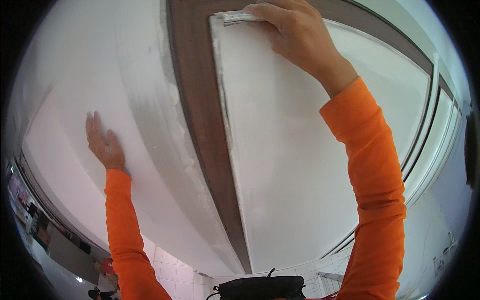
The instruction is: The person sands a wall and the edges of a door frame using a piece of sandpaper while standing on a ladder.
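My right hand (292, 33) grips a flat, white-smeared block or folded pad (240, 17), its kind not clear, against the top left corner of a white panel (300, 150). A brown frame strip (204, 93) borders this panel on its left and along the top. My left hand (106, 146) is spread on the white wall surface (150, 210) left of the strip and holds nothing. Greyish filler patches (157, 142) run down the wall between that hand and the strip. Both arms wear orange sleeves.
A black bag or pouch (262, 288) is at the bottom centre, close to my body. White tiles (180, 275) show low down, with a metal ladder-like object (330, 279) at lower right. Assorted items lie on the floor at lower left. More framed panels stand at right.
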A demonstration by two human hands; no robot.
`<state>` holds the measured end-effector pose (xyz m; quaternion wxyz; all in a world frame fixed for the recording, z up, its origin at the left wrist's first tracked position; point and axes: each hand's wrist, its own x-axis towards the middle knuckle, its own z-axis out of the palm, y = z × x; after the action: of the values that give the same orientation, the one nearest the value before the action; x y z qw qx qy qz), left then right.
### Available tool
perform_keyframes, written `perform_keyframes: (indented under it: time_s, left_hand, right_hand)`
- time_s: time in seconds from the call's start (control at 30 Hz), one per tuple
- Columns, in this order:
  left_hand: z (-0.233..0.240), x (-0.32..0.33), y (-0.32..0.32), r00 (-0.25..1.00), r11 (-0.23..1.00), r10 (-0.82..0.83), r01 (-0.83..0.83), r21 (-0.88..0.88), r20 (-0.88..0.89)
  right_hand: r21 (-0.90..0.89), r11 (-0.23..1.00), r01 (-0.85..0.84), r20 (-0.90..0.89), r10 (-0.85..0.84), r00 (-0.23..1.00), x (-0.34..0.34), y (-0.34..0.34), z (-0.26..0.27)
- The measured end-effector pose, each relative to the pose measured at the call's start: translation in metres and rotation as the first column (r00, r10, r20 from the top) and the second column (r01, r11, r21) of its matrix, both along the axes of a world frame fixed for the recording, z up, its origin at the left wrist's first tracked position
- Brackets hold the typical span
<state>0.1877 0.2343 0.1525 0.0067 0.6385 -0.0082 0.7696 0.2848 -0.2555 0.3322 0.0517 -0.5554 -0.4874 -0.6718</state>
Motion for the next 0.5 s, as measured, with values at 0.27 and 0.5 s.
perform_keyframes:
  time_s: [0.27,0.5]
  left_hand:
    - [-0.010,0.002,0.022,1.000,1.000,-0.023,0.023,0.016,-0.007]
    - [-0.007,0.004,0.014,1.000,1.000,-0.019,0.019,0.004,-0.004]
  right_hand:
    - [0.160,0.980,0.116,0.155,-0.141,0.978,0.033,-0.083,-0.017]
    - [0.364,0.884,0.292,-0.052,-0.294,0.954,0.083,-0.233,-0.037]
